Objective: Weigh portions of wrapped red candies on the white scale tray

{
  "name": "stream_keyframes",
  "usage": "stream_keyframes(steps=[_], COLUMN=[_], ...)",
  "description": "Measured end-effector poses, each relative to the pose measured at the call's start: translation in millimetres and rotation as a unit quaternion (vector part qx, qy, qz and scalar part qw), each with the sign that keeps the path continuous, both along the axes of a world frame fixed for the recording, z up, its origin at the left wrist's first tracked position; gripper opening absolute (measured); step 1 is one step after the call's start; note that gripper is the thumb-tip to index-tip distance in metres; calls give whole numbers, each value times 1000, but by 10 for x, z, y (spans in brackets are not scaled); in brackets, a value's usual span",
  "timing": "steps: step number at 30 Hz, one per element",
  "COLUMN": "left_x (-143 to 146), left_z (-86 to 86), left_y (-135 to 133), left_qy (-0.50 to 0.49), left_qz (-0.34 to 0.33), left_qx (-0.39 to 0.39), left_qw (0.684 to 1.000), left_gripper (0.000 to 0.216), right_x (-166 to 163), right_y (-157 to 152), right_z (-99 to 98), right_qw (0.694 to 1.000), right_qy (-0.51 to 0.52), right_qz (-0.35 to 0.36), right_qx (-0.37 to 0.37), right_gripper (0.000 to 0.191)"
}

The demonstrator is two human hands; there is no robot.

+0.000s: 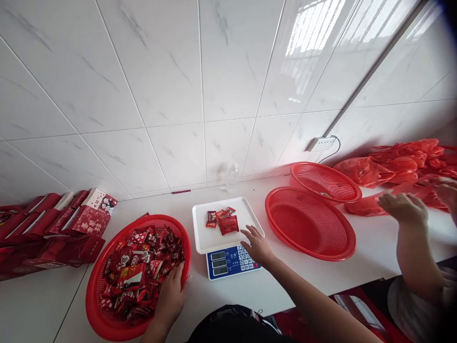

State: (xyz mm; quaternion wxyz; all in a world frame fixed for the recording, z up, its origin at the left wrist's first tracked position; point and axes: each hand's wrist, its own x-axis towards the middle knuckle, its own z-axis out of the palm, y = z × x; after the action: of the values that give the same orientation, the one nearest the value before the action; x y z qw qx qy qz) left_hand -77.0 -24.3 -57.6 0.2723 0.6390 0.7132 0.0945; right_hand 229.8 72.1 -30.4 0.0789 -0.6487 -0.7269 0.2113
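My left hand (172, 294) is at the right rim of a red plastic basket (93, 281), fingers over the inner side and thumb outside, gripping the edge. Inside is a heap of small wrapped snacks (134, 276) in mostly red packets. My right hand (257, 245) hovers at the right front of a digital scale (233, 262), fingers spread and holding nothing. On the scale's white pan (205, 242) lie several red snack packets (227, 224), left of my fingertips. Part of the keypad is hidden by my right hand.
Right of the scale stand two red baskets (309, 228), overlapping. Behind them are filled red plastic bags (400, 162) and a power strip (321, 144). Red gift boxes (82, 214) stand left. A clear bottle (232, 178) is near the wall. Another person's hand (405, 207) is raised at right.
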Motion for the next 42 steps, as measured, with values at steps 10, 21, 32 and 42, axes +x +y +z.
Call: stream_keyframes(steps=[10,21,32,42], left_x=[68,134,193,220], left_z=[51,142,145,176], left_y=[49,26,11,-15], left_qy=[43,59,84,81], left_qz=[4,43,74,102], left_qx=[-28,-43,-45,-38], left_qw=[999,996,993,991], left_gripper=[52,51,46,45], right_x=[57,-161,353,1357], right_y=[57,529,469,508], right_z=[77,-53,21,21], right_qw=[999,989,979,923], right_qy=[-29,11,141,82], right_qz=[25,139,61,-165], right_qx=[-12,49,135,338], right_gripper=[48,35,28,38])
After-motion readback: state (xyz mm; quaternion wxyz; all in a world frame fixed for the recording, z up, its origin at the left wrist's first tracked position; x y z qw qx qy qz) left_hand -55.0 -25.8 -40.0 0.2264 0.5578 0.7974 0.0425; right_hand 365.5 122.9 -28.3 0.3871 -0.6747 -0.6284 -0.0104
